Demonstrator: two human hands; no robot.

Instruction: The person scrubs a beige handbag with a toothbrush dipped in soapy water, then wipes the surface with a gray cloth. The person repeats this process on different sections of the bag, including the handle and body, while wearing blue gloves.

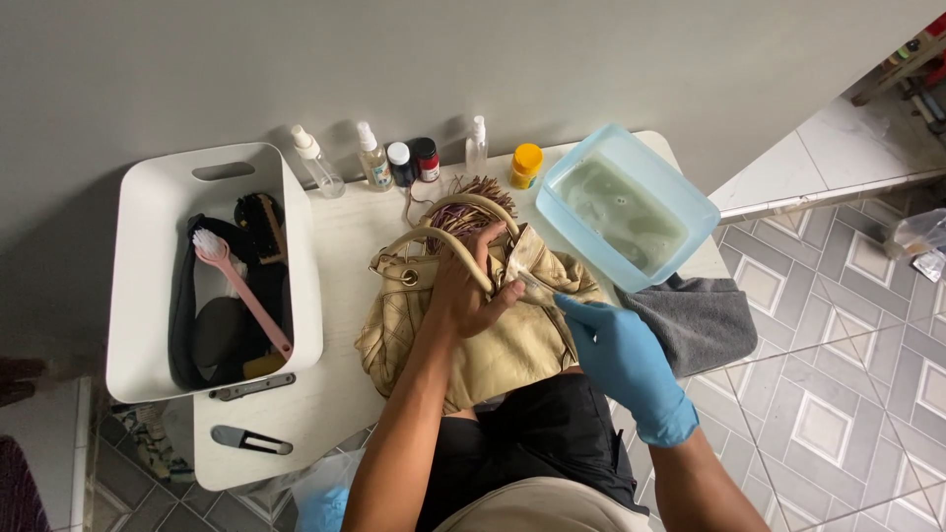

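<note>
A cream leather handbag (512, 345) with looped handles and a purple fringe lies on the small white table (325, 404). My bare left hand (471, 286) presses on the bag's top and grips it by the handle. My right hand (616, 353), in a blue glove, holds a small pale tool, perhaps a brush, whose tip touches the bag's upper right edge. What the tool is stays hard to tell.
A blue tub of cloudy water (626, 209) sits at the table's right, over a grey towel (700, 320). A white bin (212, 271) at left holds a pink brush and dark brushes. Spray bottles (317, 163) and small jars (526, 165) line the wall. A dark clip (251, 439) lies near the front edge.
</note>
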